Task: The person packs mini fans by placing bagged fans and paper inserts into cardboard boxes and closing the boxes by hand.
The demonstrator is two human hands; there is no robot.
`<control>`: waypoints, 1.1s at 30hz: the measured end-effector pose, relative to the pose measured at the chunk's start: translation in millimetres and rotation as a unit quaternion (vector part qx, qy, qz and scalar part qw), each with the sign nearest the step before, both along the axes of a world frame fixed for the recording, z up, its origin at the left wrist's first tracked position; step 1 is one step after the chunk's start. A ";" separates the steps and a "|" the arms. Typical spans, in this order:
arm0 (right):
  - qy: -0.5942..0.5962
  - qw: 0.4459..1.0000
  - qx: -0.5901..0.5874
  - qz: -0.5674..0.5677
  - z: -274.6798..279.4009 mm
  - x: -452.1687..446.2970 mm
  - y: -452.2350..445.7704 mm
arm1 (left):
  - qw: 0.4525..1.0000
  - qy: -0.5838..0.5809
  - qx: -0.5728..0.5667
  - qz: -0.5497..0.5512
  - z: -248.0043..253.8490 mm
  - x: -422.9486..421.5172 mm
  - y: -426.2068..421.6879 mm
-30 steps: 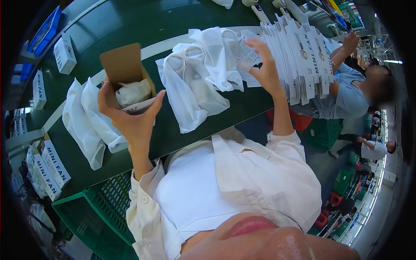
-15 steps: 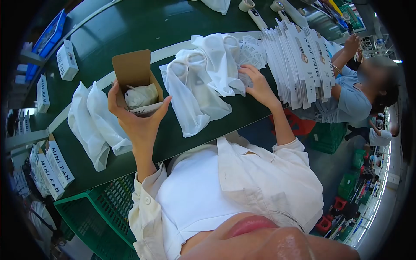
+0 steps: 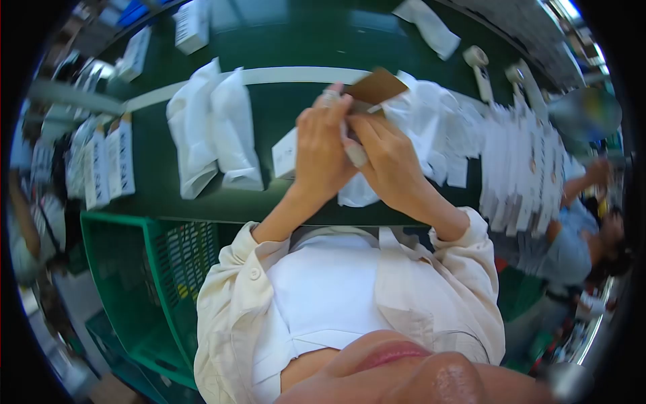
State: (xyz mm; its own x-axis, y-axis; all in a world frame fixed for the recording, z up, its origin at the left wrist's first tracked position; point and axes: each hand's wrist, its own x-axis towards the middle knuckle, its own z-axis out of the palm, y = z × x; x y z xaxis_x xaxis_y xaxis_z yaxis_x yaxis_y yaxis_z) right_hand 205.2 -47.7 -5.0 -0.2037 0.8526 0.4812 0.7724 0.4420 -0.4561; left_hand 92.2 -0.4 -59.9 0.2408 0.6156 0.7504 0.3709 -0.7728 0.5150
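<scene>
My left hand (image 3: 324, 145) is wrapped round an open cardboard box, whose white end (image 3: 285, 155) sticks out on its left. The box lies tilted, with its brown flap (image 3: 378, 89) raised at the upper right. My right hand (image 3: 389, 156) is closed against the box's opening, fingers curled and thumb beside my left hand; what it grips is hidden. A small white edge shows by the flap. White covers wrap some fingertips. Behind my right hand lie white bagged items (image 3: 431, 121). Two more white bags (image 3: 235, 128) lie left of my hands.
A stack of flat white cartons (image 3: 521, 168) stands right on the green table (image 3: 303, 40). White boxes (image 3: 193, 27) lie at the back left and left edge. Handheld fans (image 3: 479, 71) lie at the back right. A green crate (image 3: 121, 289) is below left. A co-worker (image 3: 568, 246) is at right.
My right hand has come from the small papers to the box. My left hand has turned the box onto its side, and the contents are now hidden. The view has swung round.
</scene>
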 end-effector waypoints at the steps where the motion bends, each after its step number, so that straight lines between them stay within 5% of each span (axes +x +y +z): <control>1: 0.004 0.999 0.004 0.033 5.1 -0.5 2.5 | 1.000 0.025 0.010 0.016 -1.3 -1.5 -2.1; 3: -0.047 0.951 -0.291 0.095 25.5 17.5 11.0 | 0.999 0.047 0.002 0.003 -0.3 -4.6 -5.7; 5: -0.039 0.898 -0.423 0.111 40.5 22.9 30.0 | 0.996 0.085 0.009 0.019 3.9 -6.7 -6.7; 6: -0.041 0.895 -0.421 0.144 33.0 23.8 36.3 | 0.994 0.098 0.006 0.050 6.8 -11.6 -1.6; 8: 0.105 0.983 -0.005 0.153 14.1 21.8 48.1 | 0.982 -0.162 -0.099 0.009 11.8 -24.4 19.3; 10: 0.090 0.993 0.016 0.072 5.4 -0.1 55.5 | 0.959 -0.240 -0.130 0.071 11.1 -38.9 40.7; 11: 0.090 0.993 0.015 0.078 -12.6 -6.5 63.0 | 0.959 -0.241 -0.129 0.077 12.0 -42.9 47.2; 13: 0.215 0.937 -0.249 0.118 -56.5 -19.4 90.6 | 0.934 -0.260 -0.244 -0.009 13.8 -45.3 58.8; 15: 0.305 0.870 -0.372 0.110 -62.3 -10.6 135.5 | 0.962 -0.174 -0.203 0.060 -9.1 -73.8 88.0; 17: 0.375 0.837 -0.393 0.073 -53.7 0.5 190.4 | 0.973 -0.075 -0.184 0.121 26.6 -136.8 87.9; 19: 0.453 0.788 -0.415 0.030 -59.4 6.4 222.9 | 0.961 0.011 -0.043 0.272 19.1 -216.1 116.8; 23: 0.262 0.959 -0.092 -0.056 -88.9 31.9 259.7 | 0.818 0.138 0.031 0.558 -43.6 -376.3 166.5; 25: 0.147 0.987 0.063 -0.013 -89.1 21.6 250.1 | 0.774 0.200 -0.162 0.579 -52.9 -396.5 161.7; 27: 0.067 0.977 0.133 0.153 -84.7 -28.2 207.0 | 0.733 0.271 -0.200 0.591 -54.3 -387.4 153.1; 29: -0.201 0.925 0.237 0.218 -82.0 -70.3 167.5 | 0.716 0.303 -0.183 0.601 -49.1 -359.9 146.4; 31: -0.339 0.850 0.271 0.298 -106.9 -101.3 149.2 | 0.782 0.249 -0.185 0.540 -48.0 -351.0 147.6; 33: -0.369 0.842 0.244 0.310 -112.6 -124.5 129.0 | 0.838 0.189 -0.189 0.476 -41.8 -336.4 142.7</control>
